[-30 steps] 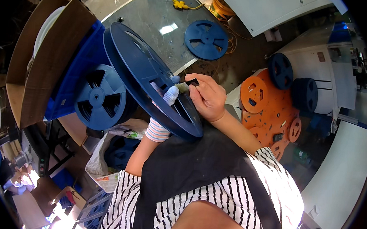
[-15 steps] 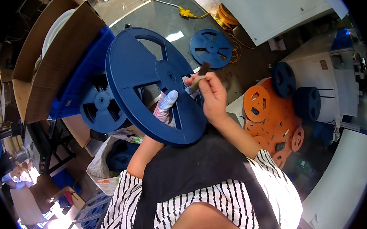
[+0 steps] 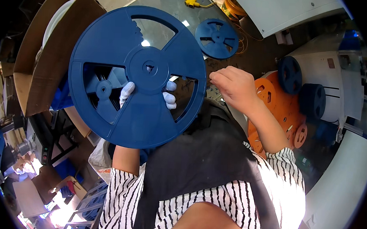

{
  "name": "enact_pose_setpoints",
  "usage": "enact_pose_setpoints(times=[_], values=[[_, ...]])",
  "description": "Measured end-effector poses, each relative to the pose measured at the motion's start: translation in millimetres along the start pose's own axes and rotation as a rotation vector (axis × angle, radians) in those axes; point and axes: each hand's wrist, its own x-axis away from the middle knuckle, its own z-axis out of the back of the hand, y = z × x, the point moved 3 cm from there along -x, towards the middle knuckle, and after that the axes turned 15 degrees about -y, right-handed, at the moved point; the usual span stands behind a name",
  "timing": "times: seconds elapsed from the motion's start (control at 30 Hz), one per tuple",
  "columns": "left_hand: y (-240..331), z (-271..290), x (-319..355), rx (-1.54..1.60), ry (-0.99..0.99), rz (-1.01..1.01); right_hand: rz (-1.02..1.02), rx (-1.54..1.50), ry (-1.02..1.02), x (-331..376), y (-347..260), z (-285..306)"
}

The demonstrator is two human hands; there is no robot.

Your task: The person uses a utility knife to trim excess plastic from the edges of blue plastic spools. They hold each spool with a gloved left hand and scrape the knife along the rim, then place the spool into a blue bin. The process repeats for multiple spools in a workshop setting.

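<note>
A large dark blue plastic reel (image 3: 140, 112), with windows cut between its spokes and a small centre hole, faces me almost flat-on. My left hand (image 3: 170, 98), in a pale glove, grips it from behind. Its thumb shows through the left window and its fingertips through the right one; the palm is hidden by the reel. My bare right hand (image 3: 236, 87) is just off the reel's right edge, fingers curled into a pinch. Whatever the pinch holds is hidden or too small to make out.
A blue reel (image 3: 217, 38) lies on the grey-green table (image 3: 189, 13); another (image 3: 104, 89) is behind the held one. A cardboard box (image 3: 49, 62) stands left. Orange round plates (image 3: 277, 105) and stacked dark blue reels (image 3: 312, 100) are at right, near a white cabinet (image 3: 280, 11).
The reel has turned from tilted to nearly face-on and shifted up-left. My right hand has drawn away from it to the right; the dark strip in its fingers no longer shows.
</note>
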Motion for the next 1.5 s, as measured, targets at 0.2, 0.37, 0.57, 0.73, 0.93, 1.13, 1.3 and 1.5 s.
enact_pose_setpoints(times=[0.2, 0.37, 0.57, 0.73, 0.93, 1.13, 1.3, 1.5], values=[[-4, 6, -4, -0.012, 0.047, 0.010, 0.133, 0.138, -0.059, -17, -8, -2], [-7, 1, 0, -0.088, 0.076, -0.001, 0.184, 0.192, -0.091, -30, -13, -7], [-12, -3, 2, -0.087, 0.119, 0.005, 0.161, 0.188, -0.142, -20, -15, -12], [-20, -5, 1, -0.113, 0.171, 0.019, 0.124, 0.221, -0.223, -15, -15, -11], [-22, -20, 0, -0.047, 0.150, -0.024, 0.096, 0.161, -0.196, -1, -11, -9], [-21, -18, -5, -0.062, 0.162, 0.006, 0.160, 0.199, -0.122, -22, -14, 0], [-17, -22, -6, -0.104, 0.062, -0.018, 0.113, 0.182, -0.248, -7, -1, -9], [6, -4, -14, -0.501, 0.050, -0.037, -0.361, -0.651, -0.096, -15, 11, 12]])
